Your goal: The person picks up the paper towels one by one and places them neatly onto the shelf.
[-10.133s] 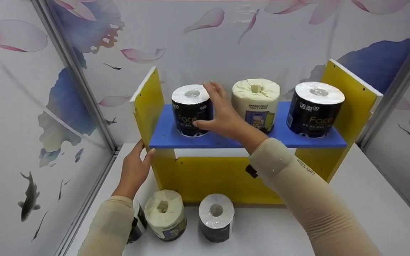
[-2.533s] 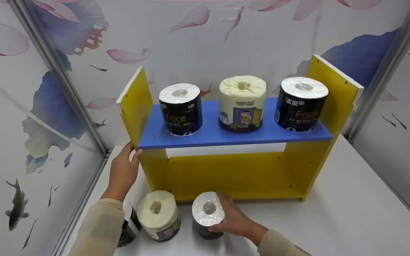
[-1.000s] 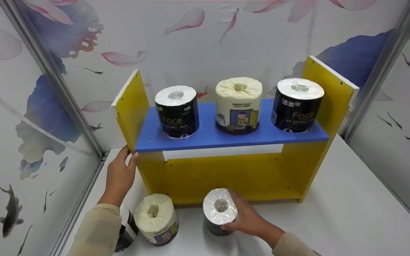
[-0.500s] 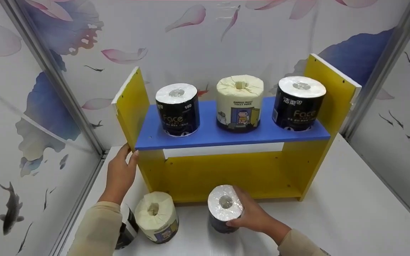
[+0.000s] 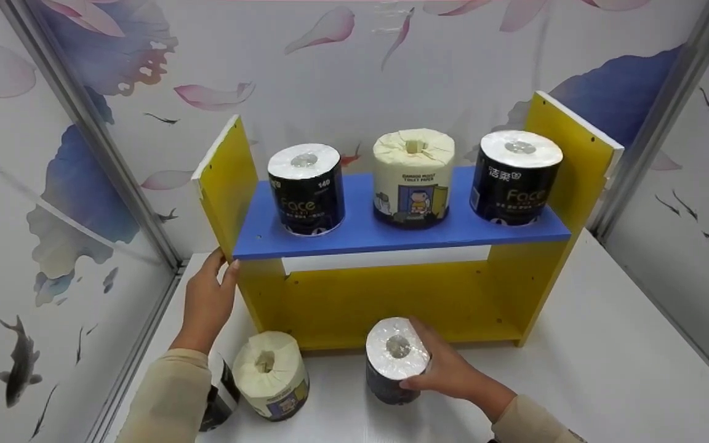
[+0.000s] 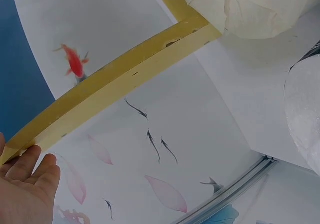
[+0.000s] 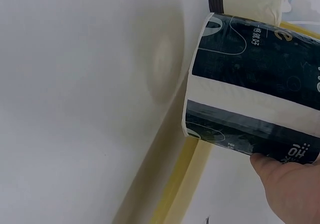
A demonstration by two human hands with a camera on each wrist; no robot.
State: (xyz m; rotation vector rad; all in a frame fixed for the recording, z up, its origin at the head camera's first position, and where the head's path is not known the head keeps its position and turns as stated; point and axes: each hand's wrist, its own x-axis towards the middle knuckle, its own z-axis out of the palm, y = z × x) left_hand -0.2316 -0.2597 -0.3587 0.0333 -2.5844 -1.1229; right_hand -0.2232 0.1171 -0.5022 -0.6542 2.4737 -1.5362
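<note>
My right hand (image 5: 450, 369) grips a black-wrapped toilet roll (image 5: 397, 347), fingers on its far side and thumb on the near side. In the right wrist view, this toilet roll (image 7: 250, 89) is held a little above the white tabletop, its shadow apart from it. My left hand (image 5: 210, 301) holds the left side panel of a yellow and blue shelf (image 5: 391, 243), thumb at its front edge and fingers behind. The left wrist view shows the fingers (image 6: 30, 164) against the yellow panel edge. A cream toilet roll (image 5: 271, 375) stands on the table between the hands.
Two black rolls, one left (image 5: 306, 191) and one right (image 5: 516, 178), stand on the blue board with a cream roll (image 5: 414, 178) between them. Another black roll (image 5: 220, 394) is partly hidden by the left sleeve. Printed wall panels (image 5: 342, 80) enclose the table.
About ten seconds ago my right hand was at the left black roll on the shelf. Since gripping the front roll, it has moved it rightward and slightly toward the shelf. The left hand stays put.
</note>
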